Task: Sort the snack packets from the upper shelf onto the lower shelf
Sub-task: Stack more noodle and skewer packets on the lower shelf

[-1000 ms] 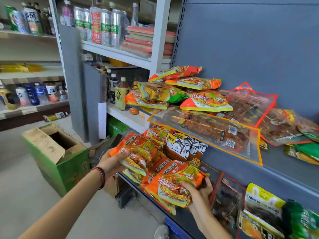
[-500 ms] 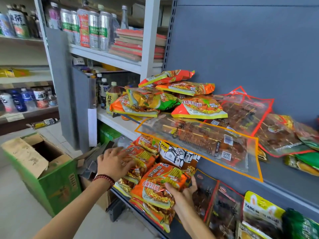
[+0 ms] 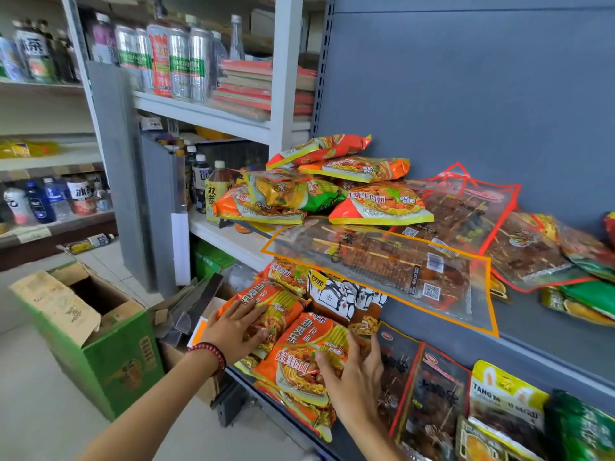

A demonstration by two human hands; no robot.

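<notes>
No more clutching, just pressing two orange noodle packets (image 3: pixel 299 371) onto the lower shelf (image 3: pixel 279 420) under flat, spread fingers (image 3: pixel 253 309) of left hand (image 3: pixel 229 331) and right hand (image 3: pixel 356 377), gripping nothing, so pretty much placed.

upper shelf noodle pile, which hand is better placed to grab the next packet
Probably the left hand: it rests flat on a lower-shelf packet, almost under the noodle pile. The right hand sits lower, under the overhanging clear skewer packet.

Orange noodle packets (image 3: pixel 299 380) lie overlapped on the lower shelf (image 3: pixel 263 397), similar packets (image 3: pixel 379 204) heaped above.
</notes>
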